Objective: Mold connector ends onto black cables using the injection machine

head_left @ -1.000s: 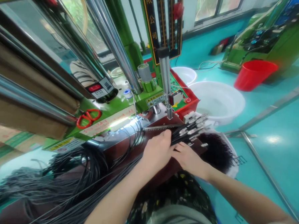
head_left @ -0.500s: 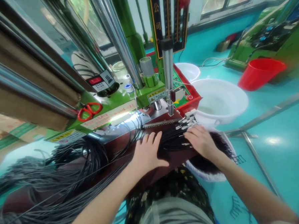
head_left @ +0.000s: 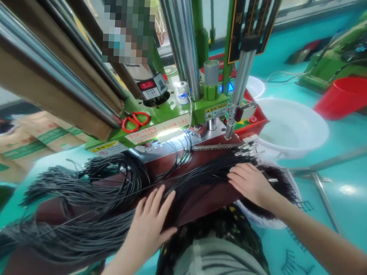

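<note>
Black cables (head_left: 200, 171) run across a brown worktop (head_left: 211, 200) between the two hands, metal ends (head_left: 249, 148) just past the right fingers. Spread wide, the left hand (head_left: 150, 220) lies palm down over the strands. On the bundle, the right hand (head_left: 253, 185) keeps its fingers together; whether it grips, I cannot tell. Beside it, a white-lined bin (head_left: 259, 219) holds a dark mass (head_left: 281, 181).

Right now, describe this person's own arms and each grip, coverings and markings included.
Each grip is a bare human hand: left hand and right hand, with no glove visible. The forearms show no sleeve, watch or cable. On the body are a striped grey-green top and dark, yellow-flecked cloth.
</note>
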`<action>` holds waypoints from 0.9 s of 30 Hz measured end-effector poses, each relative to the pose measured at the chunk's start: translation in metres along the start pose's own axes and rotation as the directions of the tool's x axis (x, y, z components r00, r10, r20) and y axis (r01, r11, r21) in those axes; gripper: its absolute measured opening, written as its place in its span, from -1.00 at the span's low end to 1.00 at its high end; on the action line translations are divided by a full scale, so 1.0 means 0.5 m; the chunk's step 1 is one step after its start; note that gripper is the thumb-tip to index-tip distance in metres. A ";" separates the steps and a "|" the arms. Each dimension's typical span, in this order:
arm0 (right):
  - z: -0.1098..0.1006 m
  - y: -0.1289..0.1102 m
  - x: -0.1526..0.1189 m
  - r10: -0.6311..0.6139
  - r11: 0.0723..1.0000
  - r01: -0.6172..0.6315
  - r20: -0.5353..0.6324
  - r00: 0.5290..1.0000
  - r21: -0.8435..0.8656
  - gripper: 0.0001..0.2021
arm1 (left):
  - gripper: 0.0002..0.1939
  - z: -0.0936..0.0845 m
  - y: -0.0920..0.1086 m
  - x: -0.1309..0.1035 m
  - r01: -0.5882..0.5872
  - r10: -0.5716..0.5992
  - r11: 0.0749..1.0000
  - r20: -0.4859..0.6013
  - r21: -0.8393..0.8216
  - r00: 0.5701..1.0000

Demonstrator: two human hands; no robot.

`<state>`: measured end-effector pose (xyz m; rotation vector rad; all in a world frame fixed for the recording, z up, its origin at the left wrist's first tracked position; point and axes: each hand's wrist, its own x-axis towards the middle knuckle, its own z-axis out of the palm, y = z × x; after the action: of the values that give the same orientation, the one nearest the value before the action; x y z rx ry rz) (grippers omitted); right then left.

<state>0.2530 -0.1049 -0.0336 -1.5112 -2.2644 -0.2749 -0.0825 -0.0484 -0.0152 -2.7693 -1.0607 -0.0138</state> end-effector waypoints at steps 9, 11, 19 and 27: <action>-0.036 0.088 0.050 -0.077 0.990 0.088 0.103 0.992 -0.111 -0.75 | -0.58 0.014 -0.067 0.061 0.033 -0.031 0.998 -0.034 0.060 0.999; -0.036 0.106 0.060 -0.100 0.982 0.114 0.100 0.990 -0.149 -0.75 | -0.60 0.016 -0.068 0.057 0.020 -0.017 0.998 -0.053 0.060 0.998; -0.052 0.093 0.069 -0.001 0.999 0.007 0.129 0.992 -0.045 -0.74 | -0.35 -0.002 -0.034 0.080 0.040 -0.037 0.999 -0.130 0.015 0.991; -0.038 0.026 0.062 -0.120 0.990 0.133 0.210 0.970 -0.049 -0.46 | -0.56 0.003 -0.010 0.123 0.053 -0.055 0.998 -0.056 -0.035 0.997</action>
<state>0.2585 -0.0809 -0.0038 -1.4892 -2.5437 -0.2361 -0.0401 -0.0038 -0.0117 -2.7513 -1.1304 -0.1187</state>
